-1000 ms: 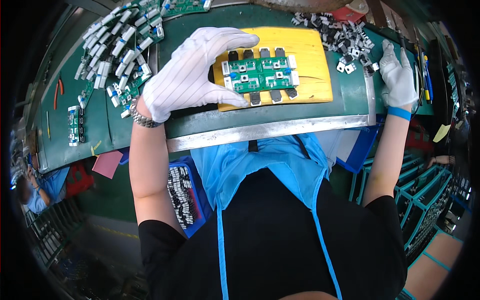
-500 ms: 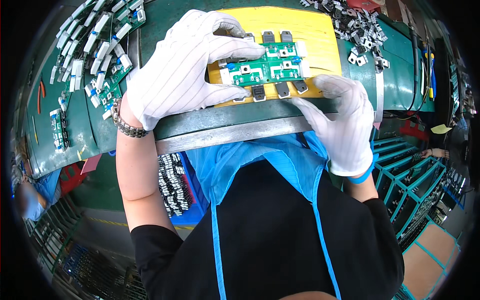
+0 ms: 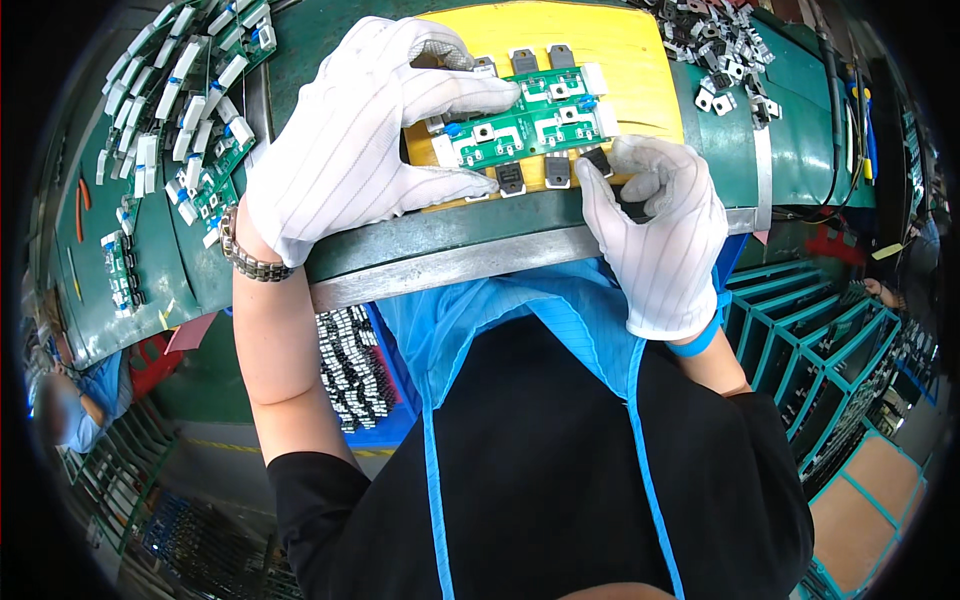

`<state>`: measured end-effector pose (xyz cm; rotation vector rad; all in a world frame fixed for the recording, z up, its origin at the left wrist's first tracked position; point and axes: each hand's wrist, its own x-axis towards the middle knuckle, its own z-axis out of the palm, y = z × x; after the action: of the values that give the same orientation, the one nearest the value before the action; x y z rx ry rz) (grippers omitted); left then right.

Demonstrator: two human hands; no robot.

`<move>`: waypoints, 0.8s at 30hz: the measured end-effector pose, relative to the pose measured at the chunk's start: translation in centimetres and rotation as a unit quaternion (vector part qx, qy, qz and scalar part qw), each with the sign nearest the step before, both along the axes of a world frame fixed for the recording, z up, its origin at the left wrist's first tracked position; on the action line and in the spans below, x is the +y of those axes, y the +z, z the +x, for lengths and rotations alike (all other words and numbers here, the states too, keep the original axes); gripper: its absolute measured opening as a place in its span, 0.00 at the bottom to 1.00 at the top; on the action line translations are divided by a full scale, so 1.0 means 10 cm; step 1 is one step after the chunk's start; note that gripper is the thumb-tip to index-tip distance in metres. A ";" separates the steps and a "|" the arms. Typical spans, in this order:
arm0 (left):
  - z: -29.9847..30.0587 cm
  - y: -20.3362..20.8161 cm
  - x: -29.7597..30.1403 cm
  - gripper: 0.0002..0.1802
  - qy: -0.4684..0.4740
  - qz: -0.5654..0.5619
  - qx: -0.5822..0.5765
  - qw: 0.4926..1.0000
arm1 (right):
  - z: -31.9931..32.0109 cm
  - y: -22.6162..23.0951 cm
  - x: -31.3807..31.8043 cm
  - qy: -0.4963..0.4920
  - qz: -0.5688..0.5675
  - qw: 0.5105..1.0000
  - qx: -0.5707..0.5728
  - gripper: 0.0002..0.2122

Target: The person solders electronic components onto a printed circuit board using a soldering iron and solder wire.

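Note:
A green circuit board (image 3: 528, 140) with white and blue parts lies on a yellow pad (image 3: 640, 90). Black transistors stick out along its far edge, such as one transistor (image 3: 524, 61), and along its near edge, such as another transistor (image 3: 511, 181). My left hand (image 3: 365, 140), in a white glove, grips the board's left end, its index finger on top and thumb at the near edge. My gloved right hand (image 3: 660, 235) has its thumb and fingers closed about the rightmost near-edge transistor (image 3: 598, 158), which sits tilted. Its legs are hard to make out.
Stacked boards with white blocks (image 3: 190, 100) fill the bench's left side; a single board (image 3: 120, 272) lies nearer. Loose small black and silver parts (image 3: 725, 60) are heaped at the far right. A metal strip (image 3: 460, 265) edges the bench. Below it stands a blue bin (image 3: 400, 425); teal racks (image 3: 800, 340) stand right.
My right hand has moved left and its fingers have closed about the rightmost near-edge transistor. The board has shifted slightly in view, with my left hand still on it.

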<state>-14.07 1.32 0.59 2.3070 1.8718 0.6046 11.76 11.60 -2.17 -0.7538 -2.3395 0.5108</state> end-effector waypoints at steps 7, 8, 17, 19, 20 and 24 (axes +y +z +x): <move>-0.01 0.00 -0.01 0.36 -0.006 0.008 -0.001 1.000 | -0.06 -0.04 -0.02 -0.008 0.035 0.999 0.020 0.20; -0.01 0.01 0.00 0.37 -0.009 0.006 -0.001 1.000 | -0.06 -0.06 -0.02 -0.015 0.020 0.999 0.036 0.19; 0.01 0.01 -0.03 0.37 -0.002 0.008 0.002 1.000 | -0.05 -0.10 -0.02 -0.012 0.004 0.998 0.058 0.19; 0.01 0.02 -0.03 0.37 -0.002 0.005 0.005 1.000 | -0.07 -0.10 -0.02 -0.010 0.010 0.998 0.062 0.19; 0.01 0.02 -0.02 0.37 -0.002 0.002 0.008 1.000 | -0.07 -0.09 -0.02 -0.007 0.016 0.998 0.066 0.19; 0.00 -0.01 -0.03 0.37 -0.003 0.010 0.015 1.000 | -0.08 -0.07 -0.01 -0.016 0.034 0.998 0.055 0.19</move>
<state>-14.06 1.07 0.46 2.3458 1.8781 0.5934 10.93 11.51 -2.89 -0.7136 -2.2282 0.4457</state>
